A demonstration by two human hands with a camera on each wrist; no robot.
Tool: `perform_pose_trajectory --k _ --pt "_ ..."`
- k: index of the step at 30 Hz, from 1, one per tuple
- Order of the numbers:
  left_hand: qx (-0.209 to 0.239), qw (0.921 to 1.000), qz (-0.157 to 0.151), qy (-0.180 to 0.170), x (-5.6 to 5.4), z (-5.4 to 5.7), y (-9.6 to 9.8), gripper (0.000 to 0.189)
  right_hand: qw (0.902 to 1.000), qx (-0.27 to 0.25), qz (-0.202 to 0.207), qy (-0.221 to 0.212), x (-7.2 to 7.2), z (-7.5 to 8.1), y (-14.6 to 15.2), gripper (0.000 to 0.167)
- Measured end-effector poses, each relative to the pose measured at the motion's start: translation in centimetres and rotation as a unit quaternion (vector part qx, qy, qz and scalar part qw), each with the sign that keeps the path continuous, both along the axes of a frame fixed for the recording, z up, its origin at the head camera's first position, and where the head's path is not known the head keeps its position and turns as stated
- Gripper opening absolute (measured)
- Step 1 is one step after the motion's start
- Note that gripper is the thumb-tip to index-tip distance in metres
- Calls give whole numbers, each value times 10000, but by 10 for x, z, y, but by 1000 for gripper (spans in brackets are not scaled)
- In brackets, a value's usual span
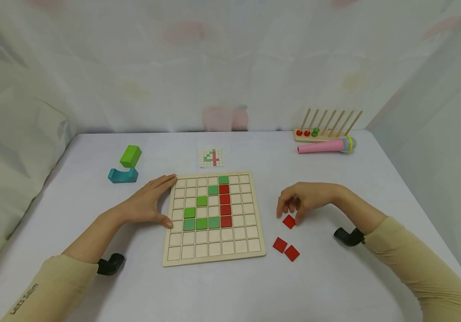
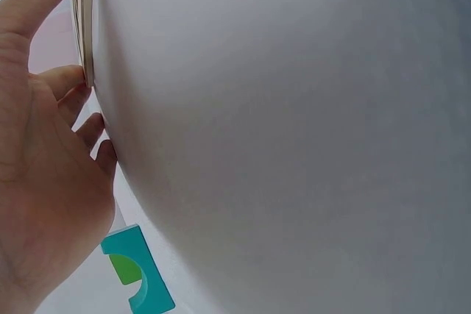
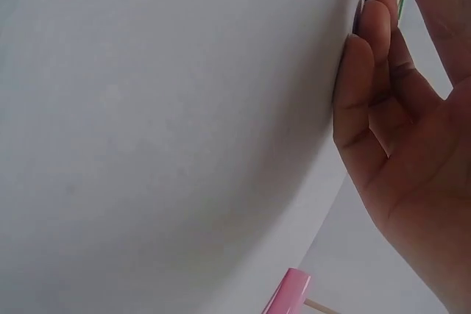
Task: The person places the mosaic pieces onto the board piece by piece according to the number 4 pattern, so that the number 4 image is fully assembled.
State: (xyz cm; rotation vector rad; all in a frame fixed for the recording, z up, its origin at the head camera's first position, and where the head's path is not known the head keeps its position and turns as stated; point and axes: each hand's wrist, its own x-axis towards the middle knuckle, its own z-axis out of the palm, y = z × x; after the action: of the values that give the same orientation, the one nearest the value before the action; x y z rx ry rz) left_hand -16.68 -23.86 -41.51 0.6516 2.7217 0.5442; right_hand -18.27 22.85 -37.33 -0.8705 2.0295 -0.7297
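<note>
A wooden grid board (image 1: 207, 251) lies in the middle of the table, with green tiles (image 1: 201, 201) and a column of red tiles (image 1: 225, 209) in its squares. My left hand (image 1: 147, 202) rests against the board's left edge, thumb and fingers spread; the left wrist view shows fingertips at its rim. To the right of the board my right hand (image 1: 309, 200) bends over a loose red square tile (image 1: 289, 222), thumb beside its right corner, fingers touching the table. Two more red tiles (image 1: 280, 244) lie nearer the front.
Behind the board lies a small pattern card (image 1: 211, 158). A green block (image 1: 130, 156) and a teal arch block (image 1: 123, 175) sit at the left. At the back right are a pink toy microphone (image 1: 323, 146) and a wooden peg stand (image 1: 318, 138) with red and green beads.
</note>
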Motion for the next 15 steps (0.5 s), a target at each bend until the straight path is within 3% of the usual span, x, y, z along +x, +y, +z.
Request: perform_pose_trajectory --k 6,15 --pt "62 10000 -9 37 1 1 1 135 9992 -102 283 247 -2 -6 1 35" --pt "41 10000 -10 -5 1 1 0 137 9987 11 284 424 1 -8 -1 29"
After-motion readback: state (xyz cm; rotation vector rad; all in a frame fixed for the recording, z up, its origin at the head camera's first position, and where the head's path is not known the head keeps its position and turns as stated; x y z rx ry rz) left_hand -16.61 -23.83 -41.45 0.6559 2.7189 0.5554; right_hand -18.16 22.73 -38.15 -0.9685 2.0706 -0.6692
